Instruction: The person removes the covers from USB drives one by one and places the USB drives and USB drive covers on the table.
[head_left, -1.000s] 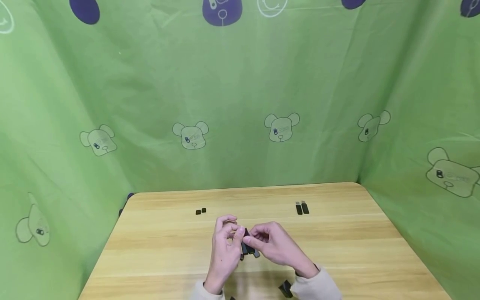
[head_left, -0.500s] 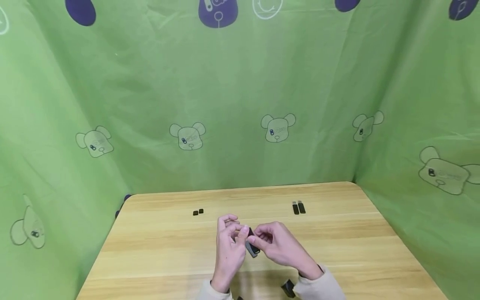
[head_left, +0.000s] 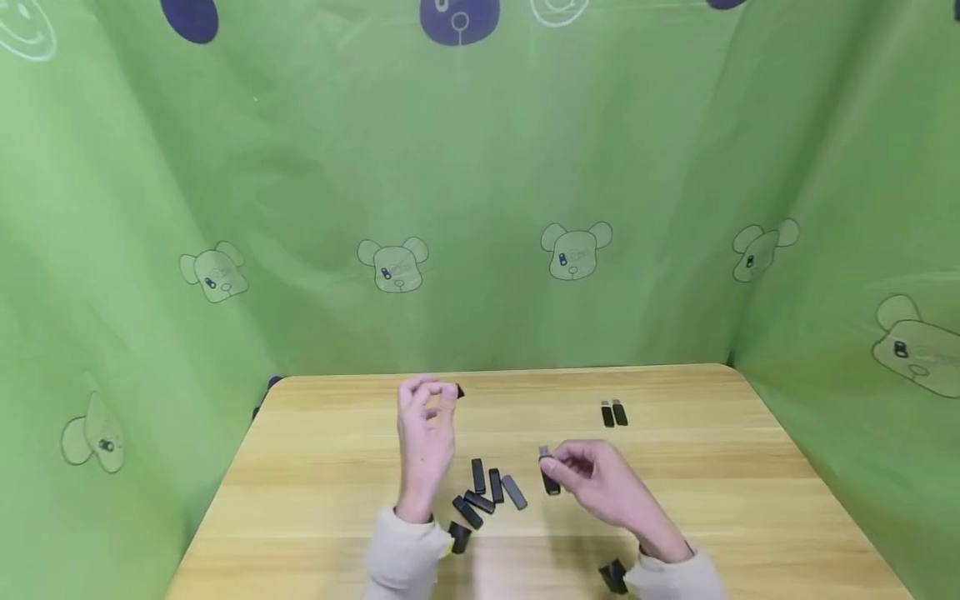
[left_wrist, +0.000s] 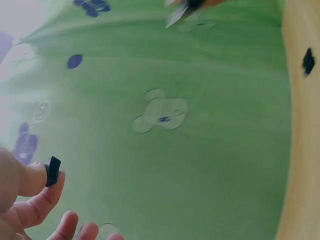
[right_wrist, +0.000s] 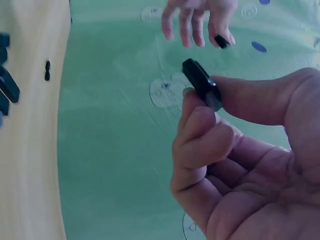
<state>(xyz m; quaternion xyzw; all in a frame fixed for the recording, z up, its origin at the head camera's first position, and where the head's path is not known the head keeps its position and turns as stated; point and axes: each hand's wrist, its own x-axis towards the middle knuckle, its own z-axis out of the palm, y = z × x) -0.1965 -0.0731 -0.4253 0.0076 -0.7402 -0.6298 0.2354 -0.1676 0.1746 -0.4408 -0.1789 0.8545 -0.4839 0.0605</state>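
Observation:
In the head view my left hand (head_left: 426, 437) is raised over the table, pinching a small black cap (head_left: 460, 390) between thumb and index finger. The left wrist view shows this cap (left_wrist: 53, 171) at the fingertips. My right hand (head_left: 603, 483) pinches an uncapped black USB stick (head_left: 551, 477), its metal plug pointing away from me. The right wrist view shows the stick (right_wrist: 201, 84) between thumb and fingers, apart from the cap. Between my hands several capped sticks lie loosely together, among them a black stick (head_left: 478, 476) and a grey stick (head_left: 514, 492).
Two uncapped USB sticks (head_left: 613, 413) lie side by side at the back right of the wooden table (head_left: 750, 517). A green curtain (head_left: 480, 167) encloses the far side and both flanks. Black wrist mounts (head_left: 613, 575) show at the sleeves.
The cap has come off the stick. My hands have parted, the left going up and left with the cap, the right moving right with the stick. The pile between them is uncovered.

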